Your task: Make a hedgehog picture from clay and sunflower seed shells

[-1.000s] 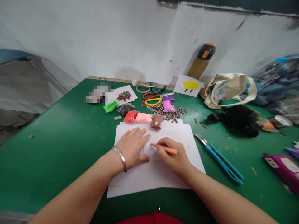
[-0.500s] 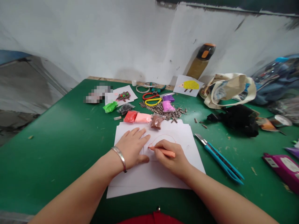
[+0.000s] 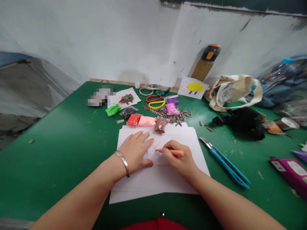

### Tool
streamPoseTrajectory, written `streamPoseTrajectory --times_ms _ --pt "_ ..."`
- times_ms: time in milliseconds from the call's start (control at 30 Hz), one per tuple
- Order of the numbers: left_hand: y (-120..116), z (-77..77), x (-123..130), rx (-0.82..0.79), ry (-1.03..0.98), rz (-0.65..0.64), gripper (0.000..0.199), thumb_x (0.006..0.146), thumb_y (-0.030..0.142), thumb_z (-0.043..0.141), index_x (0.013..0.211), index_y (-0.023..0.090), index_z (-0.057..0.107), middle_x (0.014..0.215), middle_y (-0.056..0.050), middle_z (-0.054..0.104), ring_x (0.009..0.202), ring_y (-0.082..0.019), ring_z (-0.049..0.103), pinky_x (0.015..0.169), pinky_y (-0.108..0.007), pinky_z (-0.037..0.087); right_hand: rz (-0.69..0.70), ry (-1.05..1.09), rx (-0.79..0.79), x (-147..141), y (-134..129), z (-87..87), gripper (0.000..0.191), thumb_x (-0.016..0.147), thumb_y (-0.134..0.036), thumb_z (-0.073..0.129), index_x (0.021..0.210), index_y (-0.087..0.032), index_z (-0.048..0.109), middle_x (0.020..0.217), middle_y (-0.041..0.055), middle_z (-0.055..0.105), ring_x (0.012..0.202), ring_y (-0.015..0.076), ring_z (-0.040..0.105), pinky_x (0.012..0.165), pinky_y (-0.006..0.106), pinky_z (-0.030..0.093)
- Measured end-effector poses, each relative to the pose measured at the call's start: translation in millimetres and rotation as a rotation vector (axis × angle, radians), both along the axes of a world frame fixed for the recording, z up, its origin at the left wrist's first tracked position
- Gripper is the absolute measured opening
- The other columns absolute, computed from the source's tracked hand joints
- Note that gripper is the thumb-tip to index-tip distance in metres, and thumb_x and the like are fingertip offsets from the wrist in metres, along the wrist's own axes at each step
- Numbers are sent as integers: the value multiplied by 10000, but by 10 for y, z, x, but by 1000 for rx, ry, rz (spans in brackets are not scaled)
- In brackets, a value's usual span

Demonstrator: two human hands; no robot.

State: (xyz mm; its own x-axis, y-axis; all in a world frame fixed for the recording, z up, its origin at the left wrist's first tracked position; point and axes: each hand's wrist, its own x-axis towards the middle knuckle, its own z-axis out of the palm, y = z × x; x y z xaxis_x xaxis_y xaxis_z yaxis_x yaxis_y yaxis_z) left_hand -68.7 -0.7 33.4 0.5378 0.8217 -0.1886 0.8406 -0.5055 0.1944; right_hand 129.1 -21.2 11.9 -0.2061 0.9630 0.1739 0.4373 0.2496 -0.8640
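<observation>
White paper sheets (image 3: 144, 183) lie stacked in front of me on the green table. My left hand (image 3: 134, 151) rests flat on the upper left of the sheets, fingers spread, holding nothing. In my right hand (image 3: 181, 159) an orange marker pen (image 3: 176, 152) is gripped, its dark tip at the paper. A thin orange curved outline (image 3: 161, 141) shows on the top sheet, partly hidden behind my right hand. Just past the paper's far edge are bags of red clay (image 3: 133, 119), pale pink clay (image 3: 146, 121) and brown clay (image 3: 160, 125).
Behind the clay lie scattered sunflower seeds (image 3: 163, 111) and yellow-handled scissors (image 3: 156, 104). A blue utility knife (image 3: 227, 164) is right of the paper. A hedgehog drawing (image 3: 193, 88) leans near a bottle (image 3: 206, 64). Further right are a canvas bag (image 3: 236, 92) and a black cloth-like bundle (image 3: 246, 123).
My right hand and the marker pen have shifted right, lengthening the orange line near the outline's left end. My left hand has stayed in place.
</observation>
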Motion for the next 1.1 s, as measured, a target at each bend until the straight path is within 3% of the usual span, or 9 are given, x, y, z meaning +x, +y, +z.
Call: streamPoseTrajectory --times_ms 167,267,400,533,667,733,800,900,1100 --pt "1 9 6 -17 -8 9 741 668 524 676 1313 222 471 1441 -127 389 1315 -365 316 1055 -516 297 -17 29 -53 11 8 9 135 797 -199 522 675 -207 580 643 -23 599 610 130 539 578 239 405" --pt "4 43 16 -38 3 18 749 671 509 682 1323 212 466 1448 -133 381 1319 -369 314 1059 -526 292 -38 167 -144 94 54 40 143 803 -210 541 667 -197 586 632 -22 589 626 134 574 566 236 409" --pt "14 97 31 -92 42 30 774 681 505 680 1354 205 443 1471 -139 351 1344 -377 282 1070 -531 278 -231 482 -169 307 201 129 228 817 -225 560 593 -178 553 517 -33 477 698 168 641 527 223 385" --pt "19 137 51 -102 44 29 758 694 506 671 1350 196 448 1474 -144 347 1349 -375 279 1071 -540 278 -305 625 -254 414 296 255 212 811 -264 586 626 -161 582 541 -20 528 536 118 554 452 219 364" --pt "6 140 59 -97 37 33 774 688 521 670 1348 181 452 1470 -162 349 1343 -387 286 1061 -559 282 -122 514 -337 354 218 298 175 832 -317 578 814 -157 647 648 21 634 582 138 583 549 262 455" --pt "-1 121 55 -87 37 35 779 681 512 676 1351 184 450 1471 -161 347 1342 -388 285 1060 -560 281 -70 448 -319 327 148 258 182 831 -328 585 795 -161 646 648 17 624 650 157 620 608 275 468" --pt "-5 90 46 -72 30 36 782 673 511 681 1350 194 450 1472 -153 349 1342 -383 286 1063 -553 279 -95 415 -296 322 86 194 214 841 -332 573 710 -168 615 583 -4 561 749 183 648 657 270 466" --pt "-3 47 31 -56 23 37 782 669 522 679 1349 213 449 1473 -135 351 1343 -372 286 1073 -532 271 -147 331 -293 335 30 112 203 840 -296 559 678 -177 585 557 -27 514 705 170 651 617 242 439" --pt "12 67 40 -72 46 43 786 671 531 671 1356 218 444 1482 -128 337 1355 -371 267 1083 -519 264 -72 148 -235 319 -23 61 103 790 -193 548 690 -193 572 625 -21 556 763 194 670 599 234 416"
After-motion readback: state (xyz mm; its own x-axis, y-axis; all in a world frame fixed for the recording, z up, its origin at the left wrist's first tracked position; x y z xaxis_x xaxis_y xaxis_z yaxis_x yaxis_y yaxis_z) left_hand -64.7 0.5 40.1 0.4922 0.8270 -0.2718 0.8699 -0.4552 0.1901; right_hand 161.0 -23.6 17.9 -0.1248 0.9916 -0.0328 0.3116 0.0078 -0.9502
